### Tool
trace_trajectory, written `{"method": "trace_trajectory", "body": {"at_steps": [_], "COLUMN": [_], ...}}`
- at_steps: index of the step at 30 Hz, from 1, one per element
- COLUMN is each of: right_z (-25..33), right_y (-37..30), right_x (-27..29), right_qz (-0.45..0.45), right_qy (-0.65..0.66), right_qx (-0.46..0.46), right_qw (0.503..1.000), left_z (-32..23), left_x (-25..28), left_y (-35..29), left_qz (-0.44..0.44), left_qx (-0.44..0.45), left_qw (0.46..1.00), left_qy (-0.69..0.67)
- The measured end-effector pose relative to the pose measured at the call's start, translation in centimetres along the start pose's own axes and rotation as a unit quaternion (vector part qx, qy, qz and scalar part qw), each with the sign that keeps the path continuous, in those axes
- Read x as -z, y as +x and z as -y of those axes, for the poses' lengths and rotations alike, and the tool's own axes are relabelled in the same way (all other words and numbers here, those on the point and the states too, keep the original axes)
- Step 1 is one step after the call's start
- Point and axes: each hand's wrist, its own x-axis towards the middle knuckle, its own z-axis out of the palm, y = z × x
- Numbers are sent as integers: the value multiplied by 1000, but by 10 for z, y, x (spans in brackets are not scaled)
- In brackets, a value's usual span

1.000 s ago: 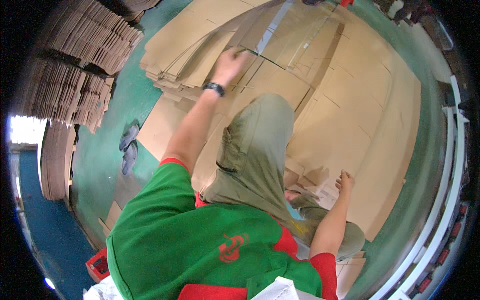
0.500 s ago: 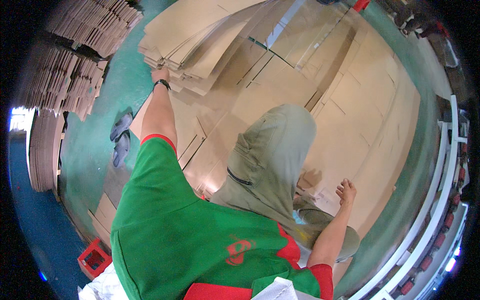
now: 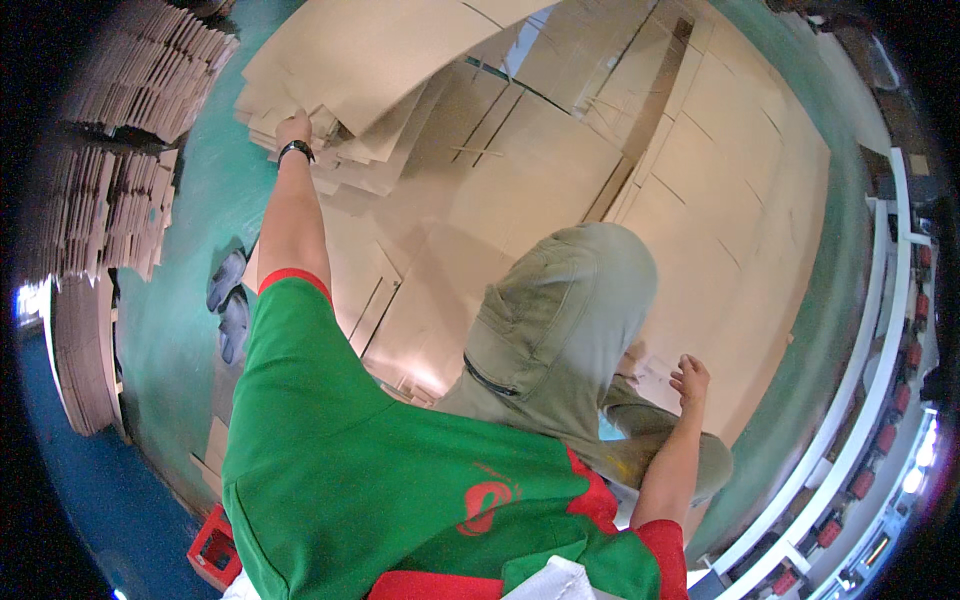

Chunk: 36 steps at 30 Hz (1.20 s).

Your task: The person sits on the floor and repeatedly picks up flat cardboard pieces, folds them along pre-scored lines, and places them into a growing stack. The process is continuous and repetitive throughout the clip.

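At the far left my left hand (image 3: 294,128), with a dark watch on its wrist, is closed on the near corner of a cardboard sheet (image 3: 390,55). That sheet bows upward over a fanned stack of flat cardboard (image 3: 375,175). My left arm is stretched out. On the right, my right hand (image 3: 690,380) hangs in the air beside my bent leg, its fingers loosely curled and a little apart, with nothing seen in it. Large slotted cardboard sheets (image 3: 735,210) lie beneath and around my legs.
Tall stacks of folded cardboard (image 3: 95,215) stand at the left on a green floor (image 3: 200,190). Dark clogs (image 3: 230,310) sit near my left arm. A red plastic crate (image 3: 215,550) is at lower left. White rails (image 3: 850,400) run along the right.
The view has shifted a little. The sheet in my left hand now bows higher over the stack and reaches further left. My right hand stays about where it was.
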Motion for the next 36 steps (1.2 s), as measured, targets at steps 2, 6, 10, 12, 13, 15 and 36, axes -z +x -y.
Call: {"method": "trace_trajectory", "body": {"at_steps": [2, 6, 10, 12, 13, 15, 36], "right_z": [3, 21, 42, 44, 46, 48, 256], "right_y": [1, -5, -16, -22, -24, -29, -158], "right_x": [-7, -29, -62, -77, -84, -91, 27], "right_qz": [0, 57, 76, 88, 86, 115, 151], "right_qy": [-19, -28, -46, -53, -64, -77, 442], "right_qx": [-3, 45, 118, 150, 161, 169, 327], "right_qw": [1000, 997, 989, 983, 981, 976, 822], "left_z": [-15, -43, -53, -51, -49, -44, -262], "left_x": [-16, -54, -64, -75, -81, -97, -34], "left_y": [-31, -96, -120, -130, -136, -158, -693], "left_qz": [20, -73, 1, 13, 23, 33, 607], "left_qx": [-14, -86, -46, 33, -6, -14, 6], "left_qw": [1000, 986, 990, 998, 997, 988, 629], "left_qy": [-3, 124, 134, 42, 78, -150, -486]}}
